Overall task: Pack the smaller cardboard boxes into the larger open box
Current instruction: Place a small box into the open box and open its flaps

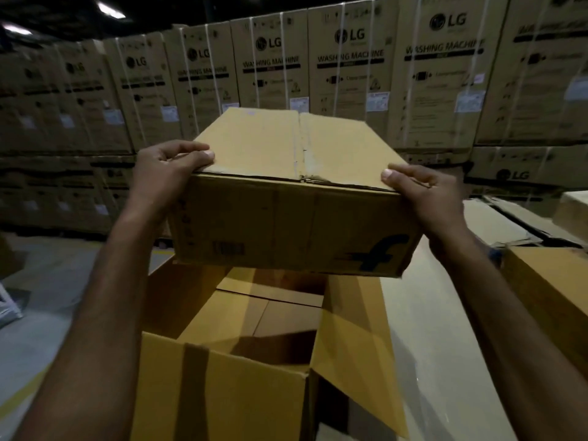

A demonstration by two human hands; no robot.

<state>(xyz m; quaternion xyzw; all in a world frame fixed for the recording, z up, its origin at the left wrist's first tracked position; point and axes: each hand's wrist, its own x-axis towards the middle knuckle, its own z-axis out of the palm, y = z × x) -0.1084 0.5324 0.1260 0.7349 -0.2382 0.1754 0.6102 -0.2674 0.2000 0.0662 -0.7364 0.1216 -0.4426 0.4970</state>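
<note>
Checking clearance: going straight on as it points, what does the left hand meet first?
The left hand grips the closed brown cardboard box; beyond it, probably the stacked brown LG washing-machine cartons, depth unclear.

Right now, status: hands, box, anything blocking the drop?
Left hand and right hand grip small box at its near top corners. Held over large open box. Visible opening unobstructed.
</note>
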